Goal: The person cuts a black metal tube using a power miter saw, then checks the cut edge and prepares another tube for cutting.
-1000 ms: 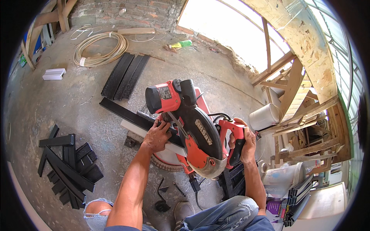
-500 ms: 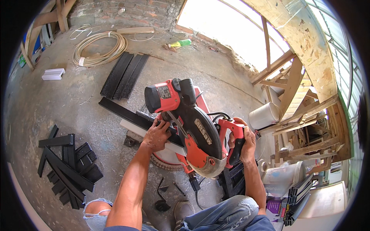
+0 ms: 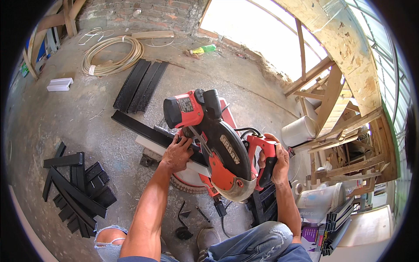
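A red and black miter saw (image 3: 224,142) stands on the floor in front of me. My right hand (image 3: 280,162) is wrapped round its handle (image 3: 267,168), on the right of the blade guard. My left hand (image 3: 178,155) is closed over a long black profile bar (image 3: 139,128), pressing it down on the saw's bed left of the guard. The bar sticks out to the far left, beside a white strip (image 3: 150,143). Below the left hand part of the round saw table (image 3: 190,182) shows. The blade and the bar's right end are hidden under the guard and head.
Cut black pieces (image 3: 80,187) lie piled at the left; longer black profiles (image 3: 139,87) lie beyond the saw. Farther off are a coiled hose (image 3: 89,52) and a green bottle (image 3: 205,49). A tape measure (image 3: 184,233) lies by my shoe. Buckets (image 3: 301,131) and timber frames (image 3: 336,161) stand at the right.
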`<state>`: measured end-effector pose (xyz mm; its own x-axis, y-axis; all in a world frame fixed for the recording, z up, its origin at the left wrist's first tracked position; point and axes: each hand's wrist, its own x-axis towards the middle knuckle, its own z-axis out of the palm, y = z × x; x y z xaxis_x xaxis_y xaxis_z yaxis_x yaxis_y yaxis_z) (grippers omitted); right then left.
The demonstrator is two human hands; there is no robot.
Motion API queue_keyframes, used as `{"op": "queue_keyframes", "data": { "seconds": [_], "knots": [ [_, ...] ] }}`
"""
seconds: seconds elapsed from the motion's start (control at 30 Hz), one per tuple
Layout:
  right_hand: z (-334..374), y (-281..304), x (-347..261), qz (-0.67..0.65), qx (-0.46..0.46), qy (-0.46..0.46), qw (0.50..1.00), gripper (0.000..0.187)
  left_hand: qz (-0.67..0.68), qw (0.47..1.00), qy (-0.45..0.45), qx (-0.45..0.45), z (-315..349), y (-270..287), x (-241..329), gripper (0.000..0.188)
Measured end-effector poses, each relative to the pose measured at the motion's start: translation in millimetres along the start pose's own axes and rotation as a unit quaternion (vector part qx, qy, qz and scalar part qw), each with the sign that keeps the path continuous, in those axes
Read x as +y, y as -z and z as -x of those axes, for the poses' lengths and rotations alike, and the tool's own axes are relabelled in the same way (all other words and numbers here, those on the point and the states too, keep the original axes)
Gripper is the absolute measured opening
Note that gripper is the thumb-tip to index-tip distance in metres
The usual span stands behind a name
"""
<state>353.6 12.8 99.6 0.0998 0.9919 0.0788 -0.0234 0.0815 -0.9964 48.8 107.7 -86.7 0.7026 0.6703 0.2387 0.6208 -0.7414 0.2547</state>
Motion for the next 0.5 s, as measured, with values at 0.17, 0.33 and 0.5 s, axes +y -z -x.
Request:
{"op": "queue_keyframes", "data": {
  "seconds": [0.17,0.33,0.5],
  "knots": [
    [-0.7,-0.9,-1.3,-0.003,0.001,-0.003,1.0,0.059,0.001,1.0,-0.002,0.005,0.6,-1.4,-0.9,0.031],
    [-2.8,-2.7,-4.5,0.007,-0.003,-0.001,1.0,0.059,-0.002,1.0,-0.004,-0.005,0.1,-1.9,-1.5,0.039],
    [-3.0,-2.5,-4.2,0.004,0.004,-0.006,1.0,0.059,-0.007,1.0,-0.007,0.003,-0.1,-4.2,-2.1,0.038]
  ]
}}
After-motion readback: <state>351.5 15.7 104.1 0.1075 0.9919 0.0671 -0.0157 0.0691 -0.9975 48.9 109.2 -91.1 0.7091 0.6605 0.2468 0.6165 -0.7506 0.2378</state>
